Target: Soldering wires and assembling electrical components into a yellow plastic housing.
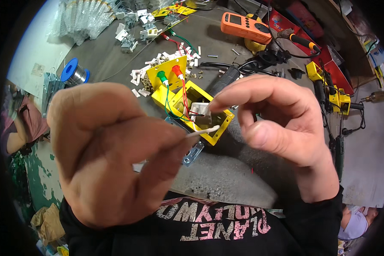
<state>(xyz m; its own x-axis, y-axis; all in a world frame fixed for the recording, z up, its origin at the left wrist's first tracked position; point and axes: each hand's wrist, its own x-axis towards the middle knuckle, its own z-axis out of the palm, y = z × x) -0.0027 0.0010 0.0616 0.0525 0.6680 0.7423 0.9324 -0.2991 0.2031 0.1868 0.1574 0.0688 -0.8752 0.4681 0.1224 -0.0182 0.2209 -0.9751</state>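
My left hand, large and close to the camera, pinches a thin white strip with a thicker rounded tip; I cannot tell its exact kind. The tip points right, toward my right hand, whose thumb and fingers are curved apart with no object visible between them. Beyond the hands lies an open yellow metal box. Its raised yellow panel carries a green terminal and a red terminal. Red and green wires run from them to a silvery part in the box.
Small white pieces and brass screws lie piled behind the box. An orange multimeter rests at the back right, near an orange-and-black handled tool. A blue solder spool stands left. More yellow boxes sit at the right.
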